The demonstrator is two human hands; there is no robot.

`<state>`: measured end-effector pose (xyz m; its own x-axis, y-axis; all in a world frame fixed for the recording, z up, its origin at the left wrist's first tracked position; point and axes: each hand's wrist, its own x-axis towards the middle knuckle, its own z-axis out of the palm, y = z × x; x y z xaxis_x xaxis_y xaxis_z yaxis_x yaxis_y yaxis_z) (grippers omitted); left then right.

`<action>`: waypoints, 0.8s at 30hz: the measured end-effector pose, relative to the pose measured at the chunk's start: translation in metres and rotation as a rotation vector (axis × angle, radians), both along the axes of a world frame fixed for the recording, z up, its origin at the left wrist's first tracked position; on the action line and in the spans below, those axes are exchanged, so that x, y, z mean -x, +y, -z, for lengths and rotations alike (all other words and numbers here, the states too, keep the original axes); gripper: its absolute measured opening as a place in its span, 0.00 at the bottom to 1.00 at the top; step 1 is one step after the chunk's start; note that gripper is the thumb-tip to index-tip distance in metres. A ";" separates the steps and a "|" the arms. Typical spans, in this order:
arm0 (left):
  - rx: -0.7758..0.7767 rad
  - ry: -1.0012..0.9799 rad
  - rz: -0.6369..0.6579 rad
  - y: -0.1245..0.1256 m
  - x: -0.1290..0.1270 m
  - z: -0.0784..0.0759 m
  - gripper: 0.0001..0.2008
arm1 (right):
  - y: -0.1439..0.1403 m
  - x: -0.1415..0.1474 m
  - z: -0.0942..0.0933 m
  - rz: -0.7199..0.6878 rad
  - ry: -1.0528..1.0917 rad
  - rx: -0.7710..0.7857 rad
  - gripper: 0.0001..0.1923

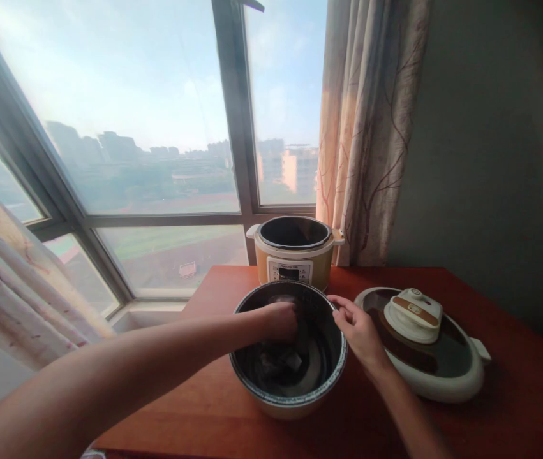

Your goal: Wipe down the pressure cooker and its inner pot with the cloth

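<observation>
A dark-lined inner pot point(256, 398) with a speckled rim stands on the table, its opening towards me. My left hand point(281, 322) reaches down inside it, fingers curled closed. Below that hand a dark, crumpled-looking patch with a pale spot shows, too dim to name; what the fingers hold is hidden. My right hand point(355, 325) grips the pot's rim on the right side, between thumb and fingers. Just behind the pot sits the electric pressure cooker body point(319, 271), lidless, with a control panel on its front.
On the right lies the cooker lid point(462, 376), its white and brown handle upwards. Everything stands on a reddish-brown table point(166, 408). A window point(156, 185) fills the back and left, with curtains point(362, 127) beside it.
</observation>
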<state>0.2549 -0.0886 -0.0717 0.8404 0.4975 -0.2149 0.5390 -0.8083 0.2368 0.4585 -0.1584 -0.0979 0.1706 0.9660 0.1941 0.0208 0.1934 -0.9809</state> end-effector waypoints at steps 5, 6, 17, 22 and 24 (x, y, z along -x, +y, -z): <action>0.022 0.024 0.377 0.002 -0.013 -0.025 0.15 | 0.001 0.000 0.001 0.010 -0.007 -0.019 0.24; -0.005 0.027 0.467 0.002 -0.016 -0.027 0.15 | 0.001 0.000 0.001 0.008 -0.011 -0.022 0.24; -0.207 0.204 -0.203 0.004 0.002 -0.031 0.16 | -0.001 -0.001 0.000 0.009 -0.026 -0.003 0.24; -0.143 0.306 -0.325 -0.013 0.010 -0.031 0.14 | -0.001 0.000 0.001 0.008 -0.023 -0.005 0.24; -0.100 0.311 -0.316 -0.026 0.009 -0.028 0.14 | -0.001 0.001 0.002 0.006 -0.010 0.006 0.24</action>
<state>0.2458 -0.1142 -0.0433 0.5468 0.7503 -0.3714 0.7962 -0.6032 -0.0463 0.4577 -0.1594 -0.0994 0.1745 0.9661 0.1902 0.0318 0.1876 -0.9817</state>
